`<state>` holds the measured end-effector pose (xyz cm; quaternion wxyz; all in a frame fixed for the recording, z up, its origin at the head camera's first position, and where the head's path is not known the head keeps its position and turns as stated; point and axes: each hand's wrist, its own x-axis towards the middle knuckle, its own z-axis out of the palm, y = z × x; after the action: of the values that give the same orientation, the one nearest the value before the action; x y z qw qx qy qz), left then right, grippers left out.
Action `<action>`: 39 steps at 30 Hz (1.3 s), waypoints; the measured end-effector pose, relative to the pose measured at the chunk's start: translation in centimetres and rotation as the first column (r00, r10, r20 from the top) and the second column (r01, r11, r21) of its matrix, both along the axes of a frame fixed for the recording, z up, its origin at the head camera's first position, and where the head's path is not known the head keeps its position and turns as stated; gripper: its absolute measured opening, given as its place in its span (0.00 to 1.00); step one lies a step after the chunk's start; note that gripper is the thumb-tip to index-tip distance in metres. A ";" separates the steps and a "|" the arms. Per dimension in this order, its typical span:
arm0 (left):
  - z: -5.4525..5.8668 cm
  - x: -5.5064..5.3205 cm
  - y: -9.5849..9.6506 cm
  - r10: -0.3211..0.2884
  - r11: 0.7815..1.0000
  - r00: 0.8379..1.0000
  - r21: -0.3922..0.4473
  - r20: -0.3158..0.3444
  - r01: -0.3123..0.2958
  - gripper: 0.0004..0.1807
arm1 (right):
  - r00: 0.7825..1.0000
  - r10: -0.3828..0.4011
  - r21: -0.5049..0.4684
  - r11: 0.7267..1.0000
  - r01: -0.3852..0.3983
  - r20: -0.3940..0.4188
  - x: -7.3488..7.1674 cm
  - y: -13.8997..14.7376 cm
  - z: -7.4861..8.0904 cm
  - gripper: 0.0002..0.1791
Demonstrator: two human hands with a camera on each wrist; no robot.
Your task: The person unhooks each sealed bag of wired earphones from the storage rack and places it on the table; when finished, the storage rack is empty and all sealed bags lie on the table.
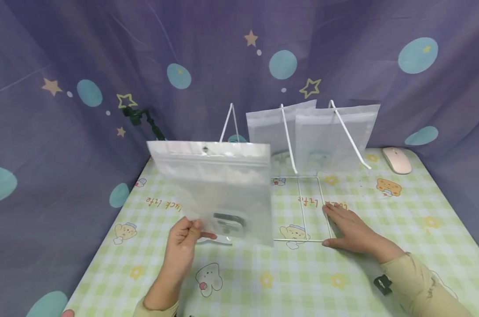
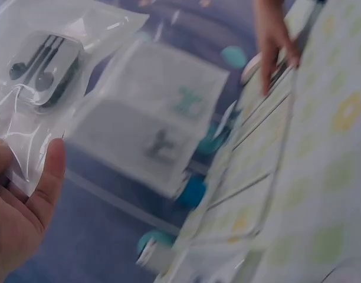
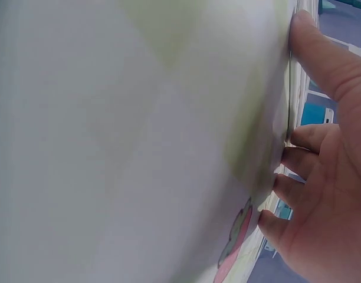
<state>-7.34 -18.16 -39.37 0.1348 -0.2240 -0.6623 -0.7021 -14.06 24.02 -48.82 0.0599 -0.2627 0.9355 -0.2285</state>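
Note:
My left hand (image 1: 180,248) pinches the lower left edge of a frosted zip bag (image 1: 215,185), held up over the table. Inside that bag is a clear case with black earphones (image 2: 43,71), plainest in the left wrist view. A white wire display rack (image 1: 298,240) stands behind it, partly hidden by the bag. Two more frosted bags, a left one (image 1: 265,132) and a right one (image 1: 322,132), hang on its arms; their contents are blurred. The left arm (image 1: 225,123) shows above the held bag. My right hand (image 1: 354,229) rests at the right side of the rack's base, fingers extended.
A pink mouse (image 1: 396,160) lies at the back right. Near my right sleeve sits a small black object (image 1: 382,285). A dark green jointed thing (image 1: 148,121) rises at the back left, before a purple curtain (image 1: 223,44). Checked cloth (image 1: 302,281) covers the table.

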 end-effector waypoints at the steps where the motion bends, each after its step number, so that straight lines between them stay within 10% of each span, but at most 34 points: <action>1: 0.3 -0.1 -0.7 0.027 0.999 0.999 0.026 0.023 -0.028 0.13 | 1.000 -0.001 -0.001 1.000 0.001 0.001 0.0 0.0 0.0 0.54; 8: 1.8 -1.0 -6.7 0.044 0.981 0.994 0.185 0.105 -0.063 0.15 | 1.000 -0.004 -0.015 1.000 0.004 0.016 0.0 0.1 0.1 0.54; 13: 1.4 -1.7 -11.8 0.069 0.993 0.986 0.089 0.150 -0.083 0.18 | 1.000 0.001 -0.017 1.000 0.000 0.020 0.0 0.1 0.2 0.55; 21: -1.7 -2.9 -19.7 0.132 0.991 0.911 -0.085 0.390 -0.107 0.14 | 1.000 -0.002 -0.014 1.000 0.002 0.016 0.1 0.2 0.2 0.54; 25: -3.2 -3.5 -23.1 0.167 0.980 0.842 -0.182 0.513 -0.084 0.12 | 1.000 -0.003 -0.015 1.000 0.003 0.019 0.1 0.2 0.2 0.55; 32: -5.6 -4.3 -26.3 0.355 0.879 0.644 -0.476 0.678 0.017 0.28 | 1.000 -0.003 -0.020 1.000 0.004 0.020 0.2 0.1 0.1 0.54; 39: -6.5 -5.1 -26.2 0.388 0.835 0.595 -0.542 0.704 0.097 0.30 | 1.000 -0.005 -0.026 1.000 0.006 0.025 0.2 0.1 0.0 0.54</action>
<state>-12.48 -44.41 -45.88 -0.1796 0.1398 -0.8342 -0.5023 -13.85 24.12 -48.84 0.0677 -0.2580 0.9324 -0.2439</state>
